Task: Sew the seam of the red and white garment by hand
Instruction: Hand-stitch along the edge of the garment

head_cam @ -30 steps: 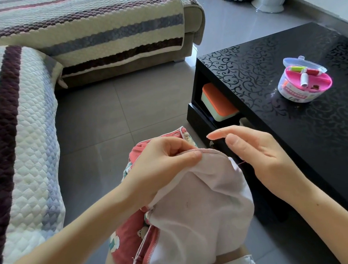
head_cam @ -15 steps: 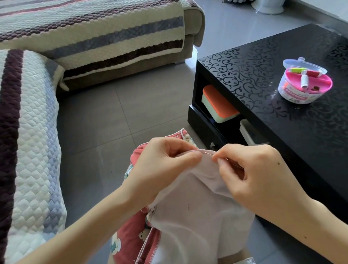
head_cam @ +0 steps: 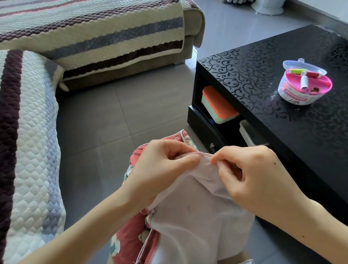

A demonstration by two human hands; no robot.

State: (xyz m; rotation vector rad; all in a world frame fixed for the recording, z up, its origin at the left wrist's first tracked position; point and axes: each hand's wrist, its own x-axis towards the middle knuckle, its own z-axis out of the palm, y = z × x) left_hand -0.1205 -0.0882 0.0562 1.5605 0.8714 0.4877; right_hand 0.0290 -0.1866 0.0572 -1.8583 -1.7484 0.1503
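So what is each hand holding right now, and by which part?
The left hand grips the red and white garment at its seam edge. The right hand pinches a needle by one end, the other end at the seam.

Home living room: quilt-covered sofa point(head_cam: 85, 33), black coffee table point(head_cam: 311, 139).

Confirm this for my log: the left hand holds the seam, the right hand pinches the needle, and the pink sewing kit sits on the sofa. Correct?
Not quite: the head view shows the pink sewing kit on the black table, not the sofa. The left hand does hold the seam and the right hand does pinch the needle.
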